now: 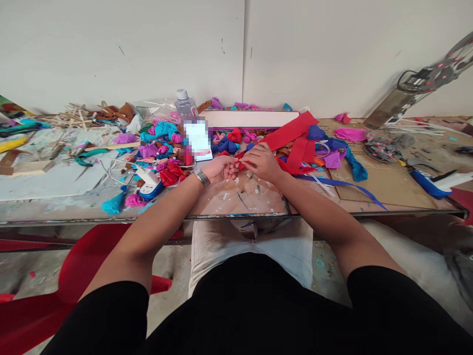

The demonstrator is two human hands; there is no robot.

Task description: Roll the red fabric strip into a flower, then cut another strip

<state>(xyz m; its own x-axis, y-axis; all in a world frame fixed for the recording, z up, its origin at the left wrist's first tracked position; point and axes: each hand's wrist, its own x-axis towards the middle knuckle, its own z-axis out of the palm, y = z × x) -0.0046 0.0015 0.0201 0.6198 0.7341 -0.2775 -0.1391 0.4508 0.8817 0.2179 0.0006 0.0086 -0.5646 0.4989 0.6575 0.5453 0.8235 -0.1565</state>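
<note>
- Closest in: black sleeves and a pale cloth across the lap [254, 246], with a red plastic chair [84, 276] off to the left, beside the person.
- Both forearms reach over the table [236, 199] edge, so the hands meet over a bare patch of board with room to work.
- Left hand [220, 169], metal watch band [201, 177] on the wrist: its fingers [232, 172] are curled in and pinching the near end of the red ribbon [291, 132], holding it steady.
- Right hand [263, 161] sits just beside it, touching the same end; its fingers are bent down and pressed together on the ribbon, which looks like a fold or roll being formed, though the exact grip is too small to tell.
- From the hands the red ribbon runs up and right in a wide band, lying slack across the table so it can feed in freely.
- Just left of the hands: small red, pink and purple fabric rosettes [170, 173] heaped together, and a white and blue power strip [150, 185].
- A blue ribbon [342, 183] trails off to the right over brown cardboard.
- Further back: a phone [197, 139] propped up facing the person, a plastic water bottle [185, 105] behind it, and a long pink tray [251, 119].
- Far left, a pile of wooden sticks [76, 116] against the white wall.
</note>
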